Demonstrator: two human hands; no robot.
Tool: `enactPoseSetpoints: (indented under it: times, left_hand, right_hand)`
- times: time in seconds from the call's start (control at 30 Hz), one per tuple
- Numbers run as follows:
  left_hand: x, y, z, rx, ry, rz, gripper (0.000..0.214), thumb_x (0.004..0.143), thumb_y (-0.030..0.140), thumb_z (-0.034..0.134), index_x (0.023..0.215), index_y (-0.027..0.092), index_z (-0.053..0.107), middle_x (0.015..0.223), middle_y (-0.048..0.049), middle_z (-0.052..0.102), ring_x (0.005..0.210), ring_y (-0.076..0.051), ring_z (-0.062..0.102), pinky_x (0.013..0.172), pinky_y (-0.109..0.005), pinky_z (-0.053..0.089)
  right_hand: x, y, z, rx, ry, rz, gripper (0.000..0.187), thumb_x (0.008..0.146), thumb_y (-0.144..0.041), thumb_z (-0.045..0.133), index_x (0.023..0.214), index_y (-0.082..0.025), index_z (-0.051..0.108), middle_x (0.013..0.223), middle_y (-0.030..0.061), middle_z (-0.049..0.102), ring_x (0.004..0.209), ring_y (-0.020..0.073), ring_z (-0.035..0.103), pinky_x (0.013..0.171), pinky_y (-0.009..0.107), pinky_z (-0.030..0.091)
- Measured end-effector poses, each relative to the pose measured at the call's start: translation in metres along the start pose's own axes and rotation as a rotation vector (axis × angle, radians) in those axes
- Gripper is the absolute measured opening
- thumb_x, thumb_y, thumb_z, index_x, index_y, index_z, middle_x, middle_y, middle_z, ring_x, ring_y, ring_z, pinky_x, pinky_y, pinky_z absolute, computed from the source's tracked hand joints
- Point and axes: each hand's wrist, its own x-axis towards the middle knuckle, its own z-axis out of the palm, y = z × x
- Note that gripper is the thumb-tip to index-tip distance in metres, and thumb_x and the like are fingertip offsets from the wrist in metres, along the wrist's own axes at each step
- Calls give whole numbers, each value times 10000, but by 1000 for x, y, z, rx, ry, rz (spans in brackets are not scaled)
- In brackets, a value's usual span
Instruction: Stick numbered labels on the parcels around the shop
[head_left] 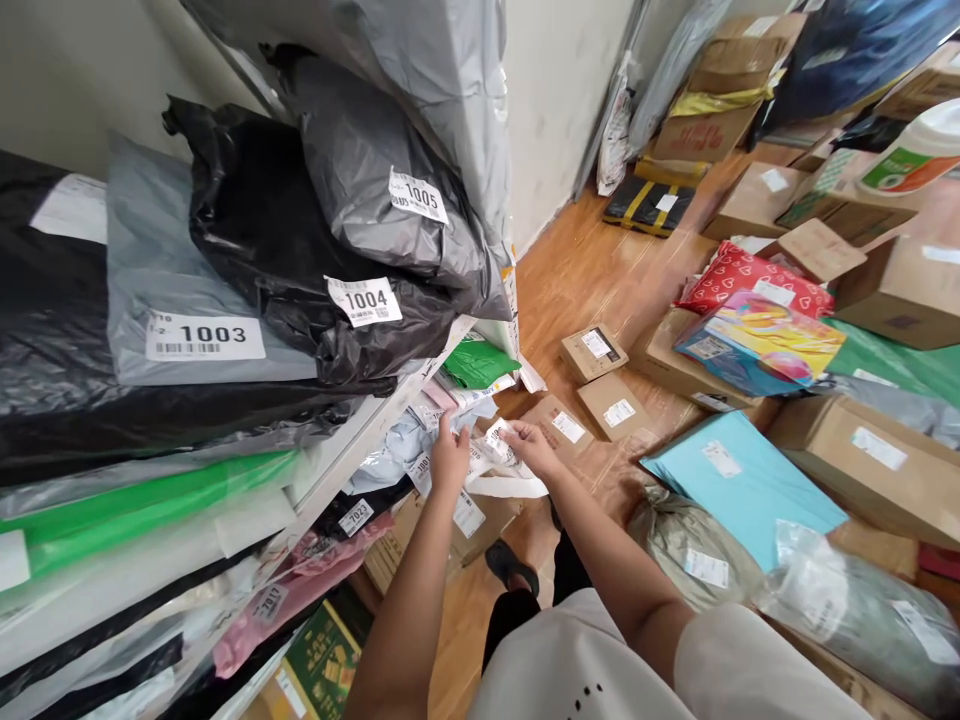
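Observation:
My left hand (448, 460) reaches into the lower shelf and pinches the edge of a white poly parcel (495, 478) among other bagged parcels. My right hand (529, 446) grips the same white parcel from the right, fingers curled over its crumpled top with a label showing. Both hands are closed on it, just in front of the shelf edge (390, 410). Above them, black and grey bags labelled 1003 (204, 336), 1004 (364, 300) and 1005 (418, 196) lie stacked on the upper shelf.
Cardboard boxes (592, 352) and bagged parcels cover the wooden floor to the right, including a teal mailer (742, 480) and a red heart-patterned bag (750, 276). Green, pink and black bags fill the lower shelves at left. My foot in a black shoe (510, 564) stands below.

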Motion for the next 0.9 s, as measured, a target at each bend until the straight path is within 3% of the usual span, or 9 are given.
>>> enactPoseSetpoints:
  times: [0.1,0.2,0.4,0.63,0.77,0.9]
  left_hand:
    - [39,-6,0,273,-66,-138,596,884,278,484,1458,248,327,948,-147,709,908,-312,662,796,-417,471]
    - [60,-16,0,442,-93,-215,584,866,248,483,1441,232,383,962,-194,706,933,-355,659,783,-456,469]
    - [59,-29,-7,619,-113,-163,479,896,307,420,1371,296,480,993,-161,713,939,-340,660,777,-436,473]
    - [68,-30,-15,629,-120,-104,399,950,381,319,1284,331,532,1041,-83,719,912,-260,673,734,-320,475]
    - [63,-27,-4,681,-70,-113,514,944,346,322,1439,208,340,900,-148,718,833,-300,672,709,-361,465]
    - [65,-29,0,717,-163,-131,634,922,262,356,1513,263,127,909,-134,718,832,-288,676,695,-346,458]
  right_hand:
    - [22,18,5,66,-18,54,372,685,-518,736,840,-183,689,745,13,688,603,125,588,626,261,480]
    - [53,37,22,110,-30,108,403,622,-545,763,751,-176,665,683,10,664,570,123,568,604,264,476]
    - [113,72,52,148,76,140,437,578,-583,758,682,-185,611,570,-10,601,515,123,526,527,253,434]
    - [139,92,64,65,341,146,455,644,-587,693,538,-202,475,441,-58,433,442,87,382,426,225,281]
    - [150,91,73,-11,455,210,471,638,-541,723,488,-219,413,399,-66,348,437,90,349,412,238,226]
    - [152,84,72,-30,457,279,447,616,-474,777,498,-214,434,404,-63,382,431,90,373,408,239,242]
